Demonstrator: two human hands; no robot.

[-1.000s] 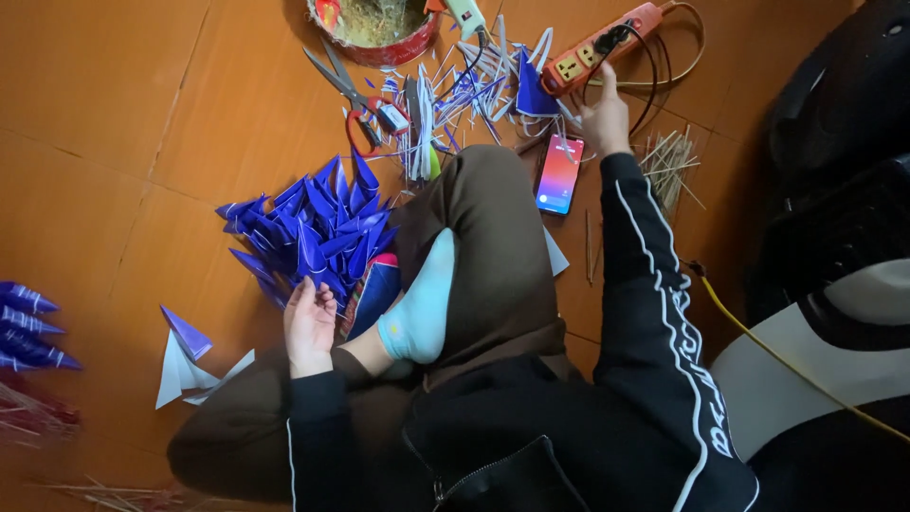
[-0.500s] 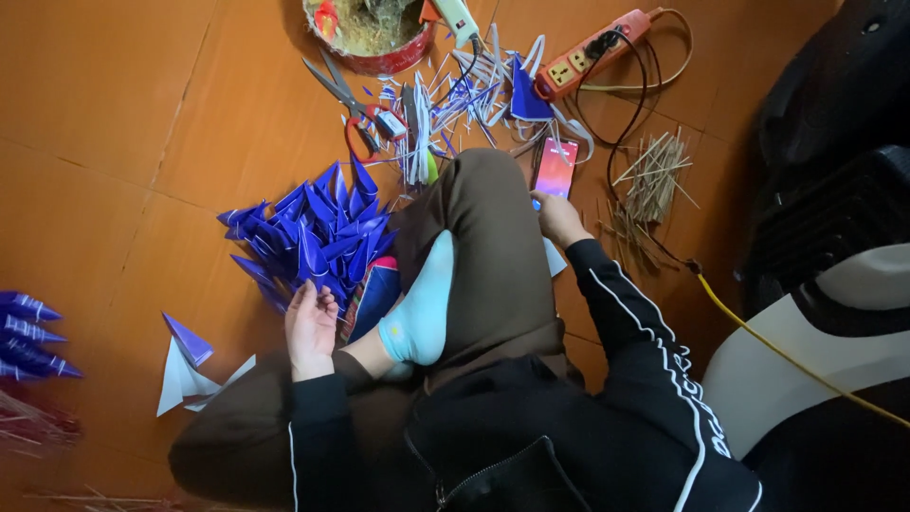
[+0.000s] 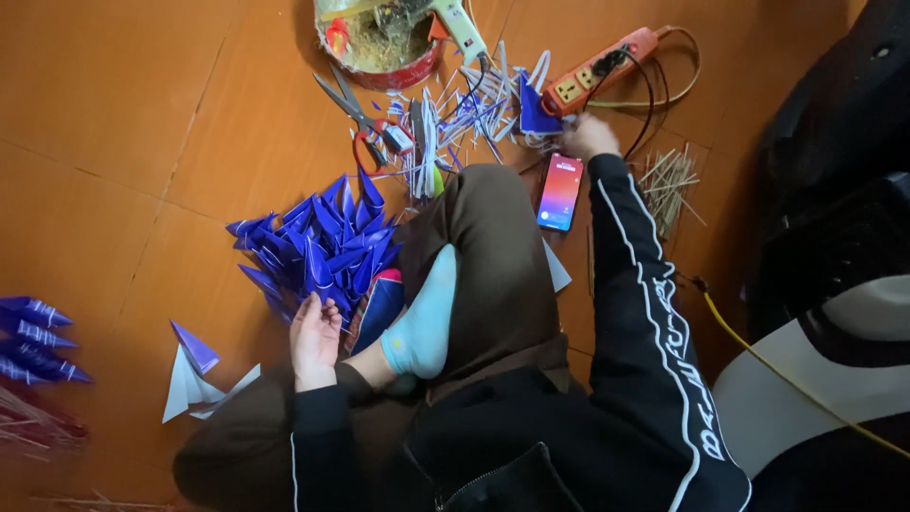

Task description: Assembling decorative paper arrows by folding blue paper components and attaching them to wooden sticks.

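I sit cross-legged on an orange floor. My left hand [image 3: 315, 338] rests by my socked foot [image 3: 422, 327], fingers loosely apart and touching the near edge of a pile of folded blue paper cones [image 3: 318, 242]. My right hand [image 3: 590, 135] is stretched out past my knee, just beyond a lit phone [image 3: 560, 191] lying on the floor. It is blurred, close to a single blue cone [image 3: 534, 114] and an orange power strip [image 3: 597, 71]. I cannot tell what its fingers hold.
Scissors [image 3: 355, 118], a glue gun [image 3: 462, 24] and a red bowl [image 3: 379, 43] of scraps lie ahead among cut paper strips [image 3: 455, 118]. A bundle of thin sticks [image 3: 666, 180] lies right. More blue cones [image 3: 33, 337] lie far left, a black and white bulky object [image 3: 834, 237] right.
My right hand drew back from the power strip to the phone, then reached forward again past it. My left hand stayed at the cone pile.
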